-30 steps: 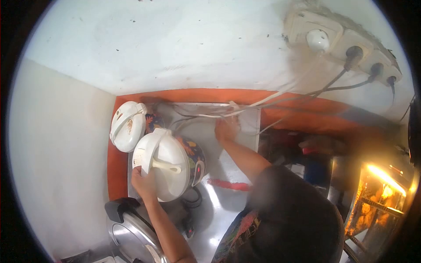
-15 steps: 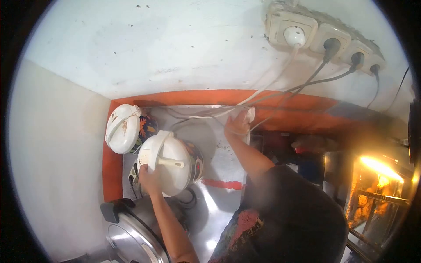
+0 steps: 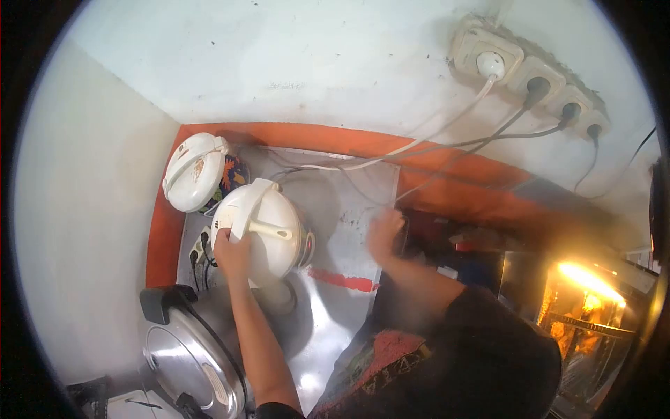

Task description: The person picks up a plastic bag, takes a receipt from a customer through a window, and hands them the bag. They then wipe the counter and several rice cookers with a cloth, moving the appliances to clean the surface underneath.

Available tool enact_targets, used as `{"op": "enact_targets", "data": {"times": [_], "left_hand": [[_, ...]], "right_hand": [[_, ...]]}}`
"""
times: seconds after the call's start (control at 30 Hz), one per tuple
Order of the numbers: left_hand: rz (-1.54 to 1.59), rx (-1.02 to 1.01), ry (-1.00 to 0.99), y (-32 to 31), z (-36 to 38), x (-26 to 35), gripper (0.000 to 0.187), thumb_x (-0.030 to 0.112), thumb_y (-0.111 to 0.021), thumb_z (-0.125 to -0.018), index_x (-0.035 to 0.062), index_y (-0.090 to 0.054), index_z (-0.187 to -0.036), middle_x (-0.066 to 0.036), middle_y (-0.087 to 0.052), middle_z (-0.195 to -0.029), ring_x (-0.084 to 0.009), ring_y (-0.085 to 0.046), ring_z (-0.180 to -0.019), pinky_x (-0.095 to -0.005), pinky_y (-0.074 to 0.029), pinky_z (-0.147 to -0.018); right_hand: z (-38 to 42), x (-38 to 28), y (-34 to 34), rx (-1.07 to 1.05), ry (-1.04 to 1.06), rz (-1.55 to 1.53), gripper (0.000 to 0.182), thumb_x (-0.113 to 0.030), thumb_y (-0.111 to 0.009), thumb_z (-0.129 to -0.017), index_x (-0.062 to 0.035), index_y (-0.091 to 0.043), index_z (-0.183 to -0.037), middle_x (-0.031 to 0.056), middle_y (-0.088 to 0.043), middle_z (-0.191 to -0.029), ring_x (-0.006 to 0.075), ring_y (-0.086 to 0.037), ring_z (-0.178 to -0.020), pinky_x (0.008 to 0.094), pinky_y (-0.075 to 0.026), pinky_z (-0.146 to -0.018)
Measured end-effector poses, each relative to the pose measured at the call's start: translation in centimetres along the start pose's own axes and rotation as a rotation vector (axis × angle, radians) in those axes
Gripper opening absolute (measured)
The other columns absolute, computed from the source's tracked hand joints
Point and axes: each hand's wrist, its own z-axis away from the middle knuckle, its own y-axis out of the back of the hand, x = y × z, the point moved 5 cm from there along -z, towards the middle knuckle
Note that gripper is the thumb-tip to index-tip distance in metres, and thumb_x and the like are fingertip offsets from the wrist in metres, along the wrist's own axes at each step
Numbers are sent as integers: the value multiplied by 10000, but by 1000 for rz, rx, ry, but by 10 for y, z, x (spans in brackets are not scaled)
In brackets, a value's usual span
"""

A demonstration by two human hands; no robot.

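A white rice cooker with a rounded lid stands on the metal tabletop. My left hand grips its near left side, fingers bent at the lid's edge beside the carrying handle. A cream rice paddle seems to lie across the lid, its handle end pointing right; the rest is hidden by the carrying handle. My right hand hovers near the tabletop's right edge, smeared by motion, so its fingers and anything in them cannot be made out.
A second rice cooker with a patterned body sits in the back left corner. A large steel pot is at the front left. Plugs fill a power strip. Cords hang from wall sockets. A lit glass cabinet stands at right.
My right hand has come back toward me from the tabletop's back right corner, where something white was at its fingers. My left hand stays on the rice cooker. The view has shifted slightly.
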Motion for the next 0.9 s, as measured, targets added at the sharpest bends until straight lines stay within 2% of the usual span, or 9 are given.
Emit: {"op": "enact_targets", "data": {"times": [0.13,0.23,0.33,0.43,0.53,0.63,0.73,0.83,0.9], "left_hand": [[-3,-25,-9,-3,-4,-5,331,130,-723,-712,-63,-635,-966,-179,-689,-877,-255,-660,-781,-358,-508,-729],[63,-11,-66,-3,-6,-8,327,131,-725,-708,-61,-642,-960,-177,-693,-859,-256,-662,-766,-364,-509,-722],[-22,-7,-69,-2,-19,-28,322,133,-729,-706,-58,-648,-952,-175,-694,-832,-253,-662,-751,-369,-509,-713],[-55,-6,-63,9,-20,-21,313,134,-727,-704,-58,-648,-939,-178,-692,-807,-255,-662,-731,-371,-509,-699],[-55,-11,-43,7,-26,-41,315,126,-737,-696,-44,-635,-940,-166,-694,-838,-279,-664,-754,-380,-513,-729],[-87,-112,3,12,-21,-36,475,126,-754,-692,-28,-593,-1111,-194,-663,-1041,-294,-641,-959,-377,-484,-860],[-370,14,-231,28,7,-21,688,101,-748,-703,11,-469,-1325,-204,-538,-1278,-303,-512,-1199,-388,-387,-1021],[-37,98,-262,56,56,9,838,59,-733,-722,45,-327,-1455,-177,-422,-1386,-299,-371,-1323,-409,-265,-1123],[169,151,-208,62,96,5,776,32,-696,-765,28,-338,-1453,-167,-463,-1374,-301,-439,-1274,-398,-290,-1119]], "right_hand": [[104,-61,-38,-677,202,-265,515,-145,-565,-844,-21,-498,-1340,245,-395,-1419,449,-314,-1348,543,-238,-1129],[130,-77,-2,-592,955,4,500,-209,-548,-906,-72,-489,-1383,214,-414,-1434,387,-369,-1340,529,-283,-1091],[115,-82,-16,-645,875,-60,511,-278,-553,-923,-59,-503,-1382,199,-392,-1473,370,-317,-1402,531,-257,-1126],[66,-96,-33,-587,835,394,530,-297,-465,-966,4,-466,-1402,178,-414,-1470,378,-285,-1428,527,-207,-1174],[23,-63,-80,-360,637,307,535,-355,-475,-973,1,-488,-1373,192,-434,-1438,376,-298,-1417,532,-182,-1176],[-1,-30,-58,-319,460,354,493,-377,-493,-967,-7,-537,-1290,191,-486,-1348,376,-368,-1354,540,-206,-1156],[-9,6,-44,-243,406,460,429,-378,-509,-960,-19,-572,-1186,175,-527,-1234,373,-438,-1257,535,-249,-1116],[-26,30,-14,-164,327,602,390,-373,-534,-950,-27,-576,-1126,168,-534,-1164,367,-480,-1166,522,-310,-1043],[-41,49,-3,-184,160,588,375,-359,-553,-944,-30,-572,-1122,166,-532,-1157,367,-488,-1136,513,-344,-989]]}}
